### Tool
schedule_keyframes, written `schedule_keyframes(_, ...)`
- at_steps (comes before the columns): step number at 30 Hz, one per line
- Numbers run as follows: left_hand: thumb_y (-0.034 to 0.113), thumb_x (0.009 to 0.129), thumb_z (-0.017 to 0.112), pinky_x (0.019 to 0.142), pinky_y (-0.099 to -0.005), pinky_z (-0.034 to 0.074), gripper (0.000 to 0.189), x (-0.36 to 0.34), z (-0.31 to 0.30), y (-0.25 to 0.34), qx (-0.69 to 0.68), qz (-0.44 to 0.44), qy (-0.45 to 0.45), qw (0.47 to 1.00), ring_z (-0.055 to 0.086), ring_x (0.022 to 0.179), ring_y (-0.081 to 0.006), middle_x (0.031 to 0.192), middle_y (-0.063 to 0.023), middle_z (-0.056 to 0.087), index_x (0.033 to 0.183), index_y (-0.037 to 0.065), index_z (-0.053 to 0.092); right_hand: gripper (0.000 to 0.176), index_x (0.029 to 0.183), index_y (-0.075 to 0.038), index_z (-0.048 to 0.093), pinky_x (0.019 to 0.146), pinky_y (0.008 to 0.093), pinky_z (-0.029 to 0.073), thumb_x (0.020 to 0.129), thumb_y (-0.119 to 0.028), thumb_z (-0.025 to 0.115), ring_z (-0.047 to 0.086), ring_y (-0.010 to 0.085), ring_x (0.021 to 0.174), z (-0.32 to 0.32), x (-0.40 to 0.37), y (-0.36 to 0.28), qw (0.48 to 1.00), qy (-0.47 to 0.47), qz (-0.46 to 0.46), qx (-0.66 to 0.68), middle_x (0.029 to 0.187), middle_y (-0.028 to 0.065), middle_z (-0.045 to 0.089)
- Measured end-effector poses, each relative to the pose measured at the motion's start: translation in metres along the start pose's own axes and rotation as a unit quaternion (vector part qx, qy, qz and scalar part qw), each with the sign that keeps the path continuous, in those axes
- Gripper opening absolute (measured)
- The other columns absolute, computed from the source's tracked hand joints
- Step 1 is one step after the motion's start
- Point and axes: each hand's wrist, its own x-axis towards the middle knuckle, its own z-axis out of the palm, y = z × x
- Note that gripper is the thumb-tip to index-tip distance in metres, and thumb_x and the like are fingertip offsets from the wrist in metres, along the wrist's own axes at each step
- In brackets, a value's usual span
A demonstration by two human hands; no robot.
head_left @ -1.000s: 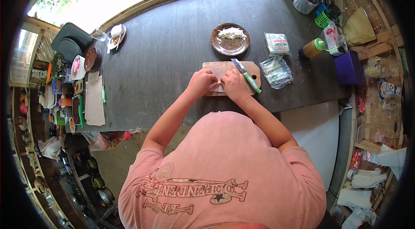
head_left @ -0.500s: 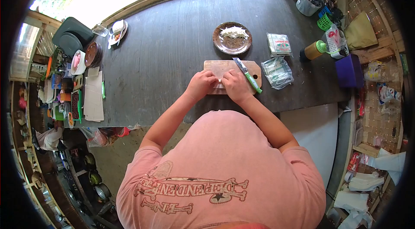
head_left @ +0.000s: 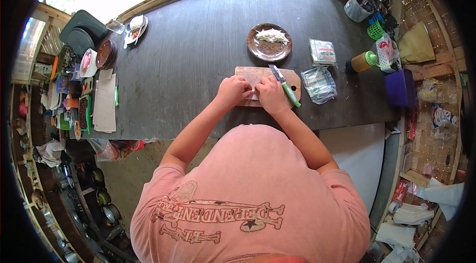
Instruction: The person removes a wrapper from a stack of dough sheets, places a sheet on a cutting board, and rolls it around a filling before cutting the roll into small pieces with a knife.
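Observation:
On the wooden cutting board (head_left: pixel 258 71), my left hand (head_left: pixel 234 91) and my right hand (head_left: pixel 270 95) are close together, fingers bent and pinching. Between them shows a small, thin white piece (head_left: pixel 255 97), mostly covered by my fingers; its kind is not clear. Just right of my right hand, a knife (head_left: pixel 289 92) with a green handle lies slantwise across the board, blade pointing away. Beyond the board stands a brown plate (head_left: pixel 254 52) bearing a small heap of white shreds (head_left: pixel 271 35).
Right of the board lie a clear plastic packet (head_left: pixel 319 84) and a printed square packet (head_left: pixel 323 52). A jar with a green lid (head_left: pixel 361 61) and a purple container (head_left: pixel 400 87) stand near the right edge. Cardboard (head_left: pixel 105 104) and stacked brown plates (head_left: pixel 105 54) are at left.
The view has shifted slightly. My hands stay at the same place on the board, with small finger movements around the white piece. The knife and plate have not moved.

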Motion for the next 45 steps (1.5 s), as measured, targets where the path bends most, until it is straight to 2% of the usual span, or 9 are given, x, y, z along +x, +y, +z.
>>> schedule_keyframes(8,0.024,0.087,0.086,0.082,-0.0448,0.061,0.013,-0.007,0.010,-0.004,0.009,0.031,0.016,0.999,0.075,0.095,-0.0295,0.098,-0.0060,0.077,0.092,0.013,0.082,0.011,0.084,-0.013,0.073,0.088,0.0446,0.052,0.092,-0.018,0.068,0.067,0.0263,0.110,-0.002,-0.006,-0.001,0.997,0.017,-0.072,0.004,0.098,0.0023,0.070)
schedule_keyframes(10,0.018,0.087,0.085,0.083,-0.0450,0.061,0.009,-0.010,0.010,-0.010,-0.031,0.083,0.031,0.996,0.075,0.094,-0.0297,0.097,-0.0060,0.077,0.094,0.013,0.082,0.012,0.087,-0.012,0.075,0.091,0.0438,0.052,0.092,-0.017,0.066,0.066,0.0261,0.112,-0.006,-0.010,-0.001,0.995,0.001,-0.095,-0.008,0.101,0.0023,0.070)
schedule_keyframes(14,0.014,0.087,0.084,0.085,-0.0446,0.061,0.007,-0.015,0.007,-0.012,-0.074,0.107,0.043,0.991,0.074,0.093,-0.0302,0.095,-0.0062,0.077,0.094,0.012,0.084,0.014,0.089,-0.011,0.076,0.093,0.0434,0.052,0.093,-0.017,0.065,0.064,0.0258,0.115,-0.010,-0.016,-0.002,0.994,-0.004,-0.113,0.000,0.104,0.0024,0.071)
schedule_keyframes(20,0.014,0.087,0.086,0.087,-0.0441,0.060,0.009,-0.018,-0.001,-0.016,-0.113,0.091,0.023,0.989,0.074,0.094,-0.0305,0.095,-0.0067,0.077,0.095,0.011,0.085,0.016,0.093,-0.013,0.079,0.094,0.0437,0.052,0.094,-0.017,0.064,0.064,0.0258,0.118,-0.010,-0.021,0.000,0.996,0.001,-0.076,0.047,0.108,0.0019,0.073)
schedule_keyframes(23,0.013,0.087,0.087,0.087,-0.0448,0.060,0.010,-0.018,-0.004,-0.021,-0.102,0.087,0.010,0.991,0.075,0.094,-0.0306,0.096,-0.0070,0.077,0.096,0.010,0.084,0.016,0.092,-0.015,0.081,0.094,0.0441,0.052,0.094,-0.017,0.065,0.066,0.0261,0.115,-0.008,-0.020,0.000,0.999,-0.028,-0.029,0.028,0.105,0.0008,0.074)
schedule_keyframes(25,0.011,0.087,0.087,0.089,-0.0451,0.060,0.012,-0.020,-0.004,-0.024,-0.094,0.088,0.012,0.992,0.075,0.096,-0.0310,0.098,-0.0073,0.077,0.098,0.010,0.083,0.015,0.091,-0.015,0.082,0.093,0.0443,0.053,0.093,-0.016,0.068,0.067,0.0267,0.113,-0.004,-0.021,0.000,0.999,0.004,0.000,0.050,0.101,0.0001,0.074)
schedule_keyframes(31,0.009,0.085,0.086,0.093,-0.0443,0.060,0.018,-0.028,-0.004,-0.028,-0.078,0.090,0.005,0.993,0.073,0.102,-0.0320,0.104,-0.0077,0.077,0.102,0.010,0.080,0.013,0.090,-0.014,0.084,0.093,0.0441,0.053,0.091,-0.012,0.071,0.067,0.0271,0.111,-0.005,-0.028,0.002,0.995,0.057,-0.012,0.082,0.101,0.0014,0.075)
schedule_keyframes(37,0.008,0.084,0.085,0.092,-0.0445,0.060,0.018,-0.027,0.000,-0.023,-0.098,0.074,0.011,0.992,0.072,0.100,-0.0324,0.103,-0.0079,0.076,0.100,0.009,0.079,0.011,0.093,-0.013,0.084,0.098,0.0455,0.054,0.089,-0.010,0.075,0.067,0.0300,0.113,-0.004,-0.025,0.012,0.994,0.008,-0.019,0.110,0.103,0.0024,0.076)
schedule_keyframes(45,0.007,0.081,0.086,0.090,-0.0449,0.061,0.018,-0.027,0.004,-0.019,-0.099,0.061,0.023,0.993,0.072,0.098,-0.0318,0.101,-0.0076,0.075,0.098,0.009,0.081,0.009,0.093,-0.013,0.084,0.097,0.0472,0.054,0.088,-0.010,0.077,0.066,0.0315,0.112,-0.003,-0.021,0.004,0.994,0.016,0.025,0.101,0.101,0.0051,0.075)
